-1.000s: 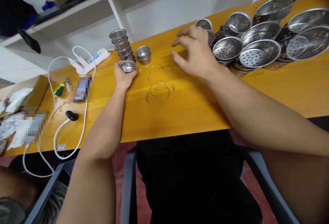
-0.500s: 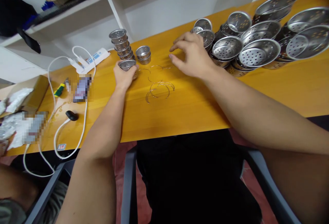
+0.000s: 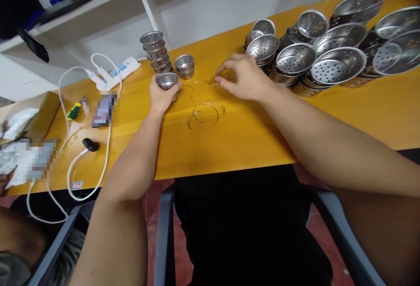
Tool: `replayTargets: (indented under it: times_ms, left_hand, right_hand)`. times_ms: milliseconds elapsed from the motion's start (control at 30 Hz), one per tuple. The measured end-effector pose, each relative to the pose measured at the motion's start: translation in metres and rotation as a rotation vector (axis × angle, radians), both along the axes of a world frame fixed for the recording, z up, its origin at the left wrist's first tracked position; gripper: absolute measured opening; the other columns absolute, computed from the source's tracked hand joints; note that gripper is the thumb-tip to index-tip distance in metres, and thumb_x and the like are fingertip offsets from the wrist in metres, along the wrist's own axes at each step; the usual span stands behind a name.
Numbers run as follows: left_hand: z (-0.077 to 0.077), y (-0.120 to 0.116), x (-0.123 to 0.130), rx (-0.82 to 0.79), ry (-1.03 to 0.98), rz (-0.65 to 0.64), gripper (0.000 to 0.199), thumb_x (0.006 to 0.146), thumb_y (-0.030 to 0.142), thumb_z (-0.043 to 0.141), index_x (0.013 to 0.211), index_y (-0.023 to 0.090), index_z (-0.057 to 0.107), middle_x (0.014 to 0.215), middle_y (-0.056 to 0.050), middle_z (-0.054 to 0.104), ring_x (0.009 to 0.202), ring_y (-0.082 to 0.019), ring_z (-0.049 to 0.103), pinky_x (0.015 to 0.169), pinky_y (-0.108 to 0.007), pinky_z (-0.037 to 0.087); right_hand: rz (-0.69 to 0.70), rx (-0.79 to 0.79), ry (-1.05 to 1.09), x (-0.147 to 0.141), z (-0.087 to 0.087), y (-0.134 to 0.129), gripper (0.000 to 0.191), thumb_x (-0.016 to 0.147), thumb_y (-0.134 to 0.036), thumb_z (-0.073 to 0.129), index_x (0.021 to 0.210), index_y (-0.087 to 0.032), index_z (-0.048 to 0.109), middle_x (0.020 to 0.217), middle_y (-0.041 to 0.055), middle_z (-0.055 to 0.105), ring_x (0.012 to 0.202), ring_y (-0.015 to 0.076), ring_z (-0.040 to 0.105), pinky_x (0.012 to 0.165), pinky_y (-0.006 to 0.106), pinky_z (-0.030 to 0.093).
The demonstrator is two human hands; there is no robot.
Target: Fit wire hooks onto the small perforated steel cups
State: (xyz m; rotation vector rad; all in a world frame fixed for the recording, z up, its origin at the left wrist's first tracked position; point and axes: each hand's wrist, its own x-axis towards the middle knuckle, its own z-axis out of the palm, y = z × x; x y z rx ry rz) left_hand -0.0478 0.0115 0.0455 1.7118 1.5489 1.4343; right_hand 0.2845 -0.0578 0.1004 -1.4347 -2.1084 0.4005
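My left hand [image 3: 160, 97] is wrapped round a small perforated metal cup [image 3: 167, 80], which stands upright on the table with its mouth facing up. Just behind it rises a stack of similar cups [image 3: 153, 47], and a shorter stack [image 3: 184, 65] is close by on the right. My right hand [image 3: 241, 78] is low over the table, thumb and forefinger brought together at the end of a thin curved wire [image 3: 213, 84]. More curved wires [image 3: 206, 105] lie loosely between my hands.
Nested perforated metal cups and larger bowls [image 3: 337, 67] crowd the right of the table [image 3: 229, 150]. On the left are a power strip [image 3: 123, 71], white cables, a phone [image 3: 104, 110], a black plug-like item [image 3: 90, 144] and a cardboard box [image 3: 44, 113]. Shelving stands behind.
My right hand has lowered slightly, and its thumb and forefinger have closed toward the wire end. My left hand keeps its hold on the cup. The camera view has shifted slightly.
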Motion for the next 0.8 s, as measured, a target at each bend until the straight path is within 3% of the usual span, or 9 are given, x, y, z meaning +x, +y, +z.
replayTargets:
  times_ms: [167,367,600,800]
  left_hand:
    - [0.001,-0.002,0.001,0.003,0.005,0.008,0.064,0.076,0.032,0.115,0.120,0.026,0.070,0.123,-0.008,0.090,0.123,-0.032,0.088,0.121,-0.053,0.075]
    - [-0.003,-0.002,0.001,-0.018,-0.038,-0.014,0.065,0.078,0.039,0.114,0.121,0.029,0.066,0.130,-0.010,0.090,0.122,-0.033,0.088,0.110,-0.052,0.080]
    - [-0.004,0.002,-0.002,-0.005,-0.015,0.009,0.070,0.076,0.043,0.116,0.119,0.027,0.064,0.130,-0.012,0.088,0.128,-0.035,0.087,0.118,-0.056,0.077]
    - [-0.016,0.016,-0.011,0.062,0.004,-0.008,0.075,0.074,0.056,0.118,0.119,0.028,0.065,0.126,-0.009,0.088,0.125,-0.035,0.088,0.122,-0.059,0.074]
  right_hand:
    - [0.091,0.018,0.024,0.002,-0.015,0.009,0.031,0.108,-0.062,0.074,0.125,-0.041,0.088,0.144,0.0142,0.085,0.149,0.0486,0.075,0.141,0.079,0.051]
    - [0.113,0.022,0.040,0.003,-0.017,0.011,0.031,0.108,-0.064,0.078,0.126,-0.042,0.089,0.142,0.0139,0.085,0.148,0.0514,0.075,0.138,0.083,0.052]
    - [0.096,0.033,-0.015,0.000,-0.013,0.008,0.035,0.113,-0.057,0.069,0.133,-0.035,0.088,0.148,0.0162,0.084,0.152,0.0442,0.075,0.143,0.070,0.055]
    - [0.131,0.088,-0.061,0.003,-0.016,0.011,0.040,0.121,-0.051,0.065,0.143,-0.027,0.089,0.147,0.0199,0.083,0.150,0.0434,0.076,0.140,0.064,0.057]
